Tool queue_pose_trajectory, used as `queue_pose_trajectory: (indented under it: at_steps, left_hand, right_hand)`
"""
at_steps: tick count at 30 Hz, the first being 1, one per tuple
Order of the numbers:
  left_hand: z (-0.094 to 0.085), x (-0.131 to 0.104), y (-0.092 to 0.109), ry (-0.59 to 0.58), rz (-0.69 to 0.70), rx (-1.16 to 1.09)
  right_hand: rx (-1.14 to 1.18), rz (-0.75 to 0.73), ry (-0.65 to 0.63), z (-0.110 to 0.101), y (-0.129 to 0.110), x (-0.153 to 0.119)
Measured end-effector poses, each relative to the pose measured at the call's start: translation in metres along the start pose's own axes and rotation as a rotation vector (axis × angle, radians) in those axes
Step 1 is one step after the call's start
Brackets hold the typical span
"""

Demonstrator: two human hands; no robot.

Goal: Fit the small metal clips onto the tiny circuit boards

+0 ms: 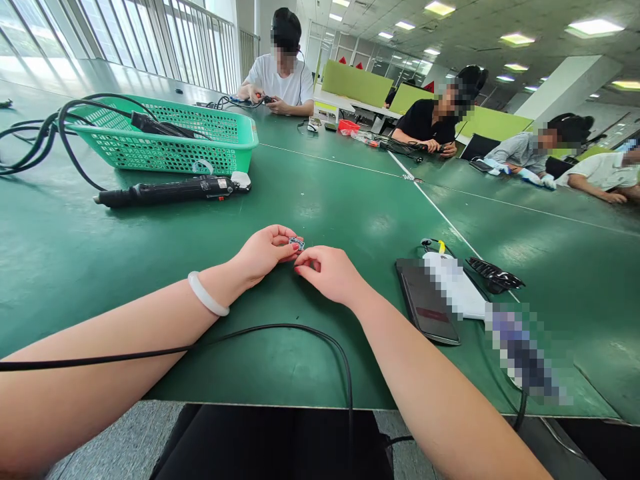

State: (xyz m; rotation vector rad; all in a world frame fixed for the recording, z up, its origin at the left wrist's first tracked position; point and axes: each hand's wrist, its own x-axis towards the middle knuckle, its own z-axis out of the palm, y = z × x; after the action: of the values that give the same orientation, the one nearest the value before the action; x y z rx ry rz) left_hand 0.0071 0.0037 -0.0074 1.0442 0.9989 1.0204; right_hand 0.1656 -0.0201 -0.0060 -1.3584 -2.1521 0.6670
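Left hand (pixel 265 253) and right hand (pixel 325 270) together pinch a small dark metal part (pixel 296 243) above the green surface (pixel 350 200). This looks like fine fitting work; the next move calls for steady fingertips.

Green plastic mesh basket (pixel 165 137) at ten o'clock on the green table mat (pixel 325 193), black cables (pixel 45 133) trailing out of it. Just in front, a black electric screwdriver (pixel 170 191) lying flat. At three o'clock, a dark flat phone (pixel 427 300), face up. At twelve to two o'clock, seated co-workers (pixel 280 67).
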Motion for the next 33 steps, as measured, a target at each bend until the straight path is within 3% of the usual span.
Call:
queue_pose_trajectory:
  at_steps: [5,10,14,23,33]
  left_hand:
    - [0.0,0.0,-0.001,-0.052,0.032,0.077]
    - [0.004,-0.002,0.0,-0.11,0.052,0.138]
    - [0.004,-0.002,0.0,-0.171,0.077,0.132]
    - [0.003,-0.004,0.001,-0.111,0.121,0.139]
    - [0.002,-0.004,0.001,-0.14,0.118,0.136]
  right_hand:
    - [0.475,0.176,0.176,-0.012,0.011,0.002]
    - [0.694,0.261,0.201,-0.013,0.013,0.004]
    - [0.758,0.291,0.186,-0.008,0.012,0.005]
    - [0.811,0.333,0.185,-0.007,0.011,0.005]
    - [0.771,0.348,0.249,-0.006,0.008,0.004]
